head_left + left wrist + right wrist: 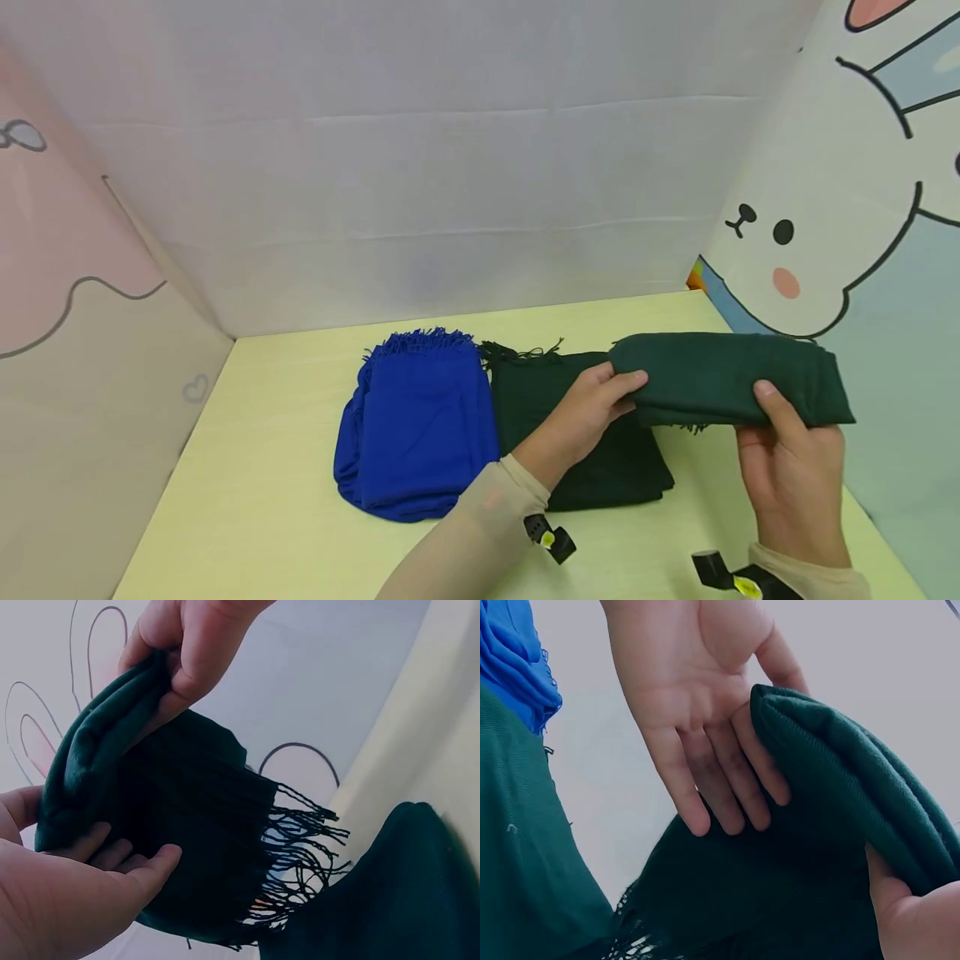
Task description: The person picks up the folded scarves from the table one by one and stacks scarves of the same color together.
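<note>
A dark green fringed scarf (727, 375), folded into a thick band, is held up over the right side of the table. My left hand (573, 421) pinches its left end between thumb and fingers. At the right end, my right hand (798, 475) grips the lower edge, thumb over the near face and fingers underneath. In the left wrist view the scarf's layers bend over, and the fringe (300, 862) hangs from one end. A second dark green scarf (615, 467) lies folded flat below, partly covered by my left hand and the lifted scarf.
A folded blue scarf (427, 425), its fringe toward the back, lies left of the flat green one. The pale yellow table (247, 467) meets a white back wall (420, 183). Side panels stand left and right, the right one with a cartoon rabbit (817, 208).
</note>
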